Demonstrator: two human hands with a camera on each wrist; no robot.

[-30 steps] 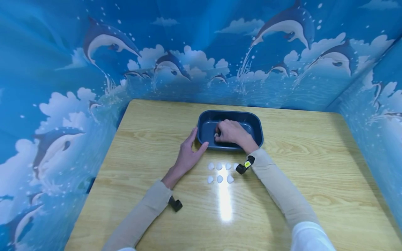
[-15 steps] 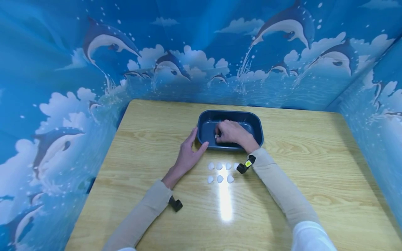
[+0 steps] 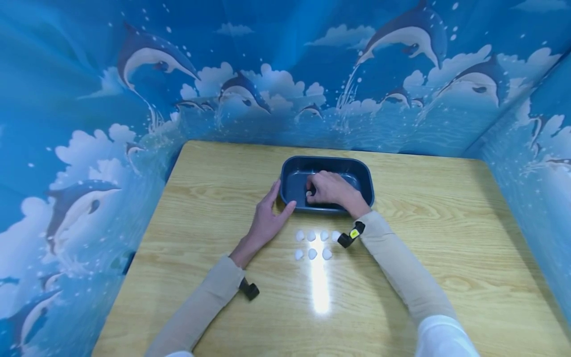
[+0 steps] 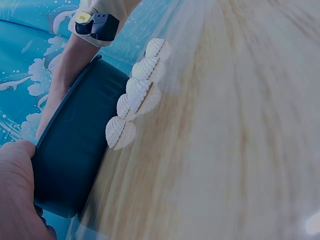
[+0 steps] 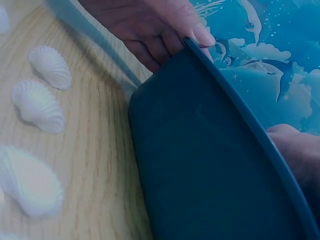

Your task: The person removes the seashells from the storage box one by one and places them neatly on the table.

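A dark blue rectangular basin [image 3: 294, 184] stands on the table. Inside it, my right hand [image 3: 329, 188] bends its fingers and pinches a small whitish thing [image 3: 309, 194], mostly hidden, that looks like a seashell. The left hand [image 3: 266, 219] lies at the basin's near left corner with fingers extended and thumb spread. In the right wrist view, the left thumb [image 5: 202, 35] touches the rim while its other fingers lie along the outer wall. Only part of the right hand [image 5: 287, 137] shows there, behind the basin wall.
Several white ribbed seashells [image 3: 313, 253] lie in two rows in front of the basin, near the right wrist. A bright light reflection crosses the wooden table [image 3: 214, 198]. Behind and at the sides hangs a blue dolphin-print backdrop [image 3: 276, 119].
The right hand and wrist have shifted very slightly to the right within the basin, still pinching the whitish thing. The left hand, basin and laid-out seashells look unmoved.
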